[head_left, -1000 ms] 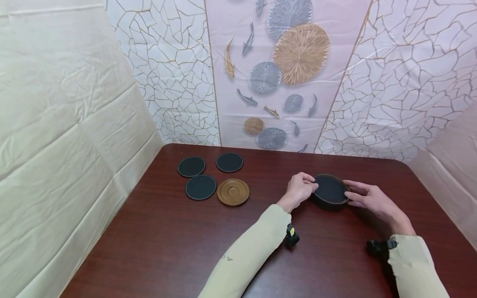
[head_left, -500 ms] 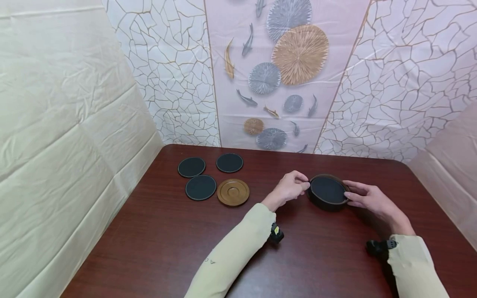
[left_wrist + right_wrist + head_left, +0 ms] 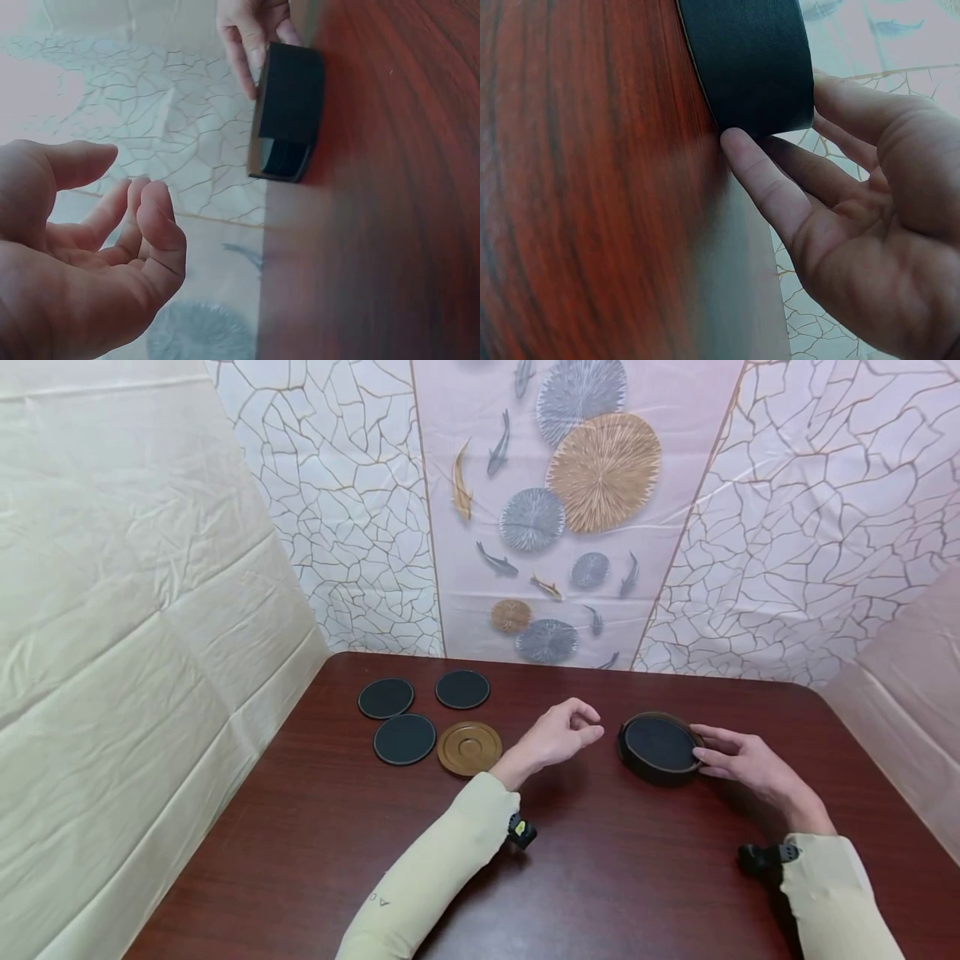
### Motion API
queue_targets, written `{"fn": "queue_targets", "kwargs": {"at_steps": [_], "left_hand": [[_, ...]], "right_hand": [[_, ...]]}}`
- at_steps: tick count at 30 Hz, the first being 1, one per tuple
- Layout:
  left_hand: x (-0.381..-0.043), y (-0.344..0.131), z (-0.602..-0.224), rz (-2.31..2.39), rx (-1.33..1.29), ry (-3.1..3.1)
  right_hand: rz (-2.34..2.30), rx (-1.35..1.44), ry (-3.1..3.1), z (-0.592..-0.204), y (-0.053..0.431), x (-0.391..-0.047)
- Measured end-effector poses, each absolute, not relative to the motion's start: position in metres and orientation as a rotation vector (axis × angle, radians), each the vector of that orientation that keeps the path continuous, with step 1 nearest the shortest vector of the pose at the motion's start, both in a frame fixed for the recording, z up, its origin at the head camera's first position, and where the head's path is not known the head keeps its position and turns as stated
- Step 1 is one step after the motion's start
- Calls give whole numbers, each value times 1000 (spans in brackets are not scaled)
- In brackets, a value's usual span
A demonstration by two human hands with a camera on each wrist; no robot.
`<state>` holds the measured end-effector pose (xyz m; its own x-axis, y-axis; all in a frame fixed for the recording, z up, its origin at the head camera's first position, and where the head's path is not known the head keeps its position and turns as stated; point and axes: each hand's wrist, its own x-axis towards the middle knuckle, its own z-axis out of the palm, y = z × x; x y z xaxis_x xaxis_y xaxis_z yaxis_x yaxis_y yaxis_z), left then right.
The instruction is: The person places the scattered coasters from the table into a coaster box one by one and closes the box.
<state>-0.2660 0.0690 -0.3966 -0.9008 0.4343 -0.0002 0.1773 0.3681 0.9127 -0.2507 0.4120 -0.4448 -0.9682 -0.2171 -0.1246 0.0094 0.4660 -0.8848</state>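
Note:
A round black coaster holder (image 3: 660,774) stands on the right of the table, a black coaster (image 3: 660,743) lying level inside its rim. An opening in its side wall shows in the left wrist view. My right hand (image 3: 753,762) holds the holder at its right side, thumb and fingertips on the rim and wall; in the right wrist view one fingertip reaches down to its base. My left hand (image 3: 555,735) is in the air left of the holder, loosely curled around nothing. Near it lies a brown round coaster (image 3: 469,748) with ringed grooves.
Three black coasters lie flat at the back left: one at the rear left (image 3: 386,698), one at the rear right (image 3: 462,689), one in front (image 3: 404,739). The dark red wooden table (image 3: 585,877) ends at a patterned cloth backdrop (image 3: 360,510).
My left hand has let go of the holder's left rim and moved left, away from it. The right hand stays at the holder, which sits about where it was.

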Motion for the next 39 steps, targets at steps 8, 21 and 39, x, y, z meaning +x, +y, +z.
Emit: {"fn": "queue_targets", "kwargs": {"at_steps": [8,21,39], "left_hand": [[-262,39,-384,1491,603,2455],[-265,-14,-378,1460,592,2554],[-286,-88,-381,1184,522,2799]], "right_hand": [[-1524,-190,2470,-443,411,-249],[-1501,-161,2479,-442,412,-249],[-1535,-150,2466,-443,411,-249]]}}
